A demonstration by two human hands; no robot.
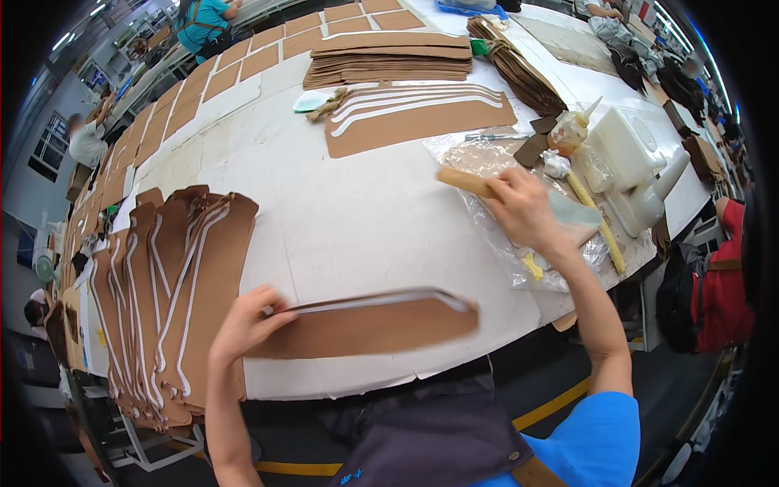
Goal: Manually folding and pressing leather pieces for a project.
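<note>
Near the table's front edge, my left hand [250, 323] pinches the left end of a long brown panel [365, 329]. A white strip runs along the panel's upper edge, and its outline is slightly blurred. My right hand [519, 204] is closed around a flat tan stick-like tool [464, 180], whose end points left; its exact kind is unclear. Below that hand lies clear plastic sheeting [495, 243] with a pale sheet [574, 213] on it. At the left, a fanned pile of brown panels [215, 268] with white strips overhangs the table edge.
Farther back are more stripped panels [422, 126], a stack of brown panels [389, 58] and a bundle [523, 69]. A glue bottle [570, 130], white jug [625, 150] and yellow rod [596, 215] stand or lie at right. People work around the table.
</note>
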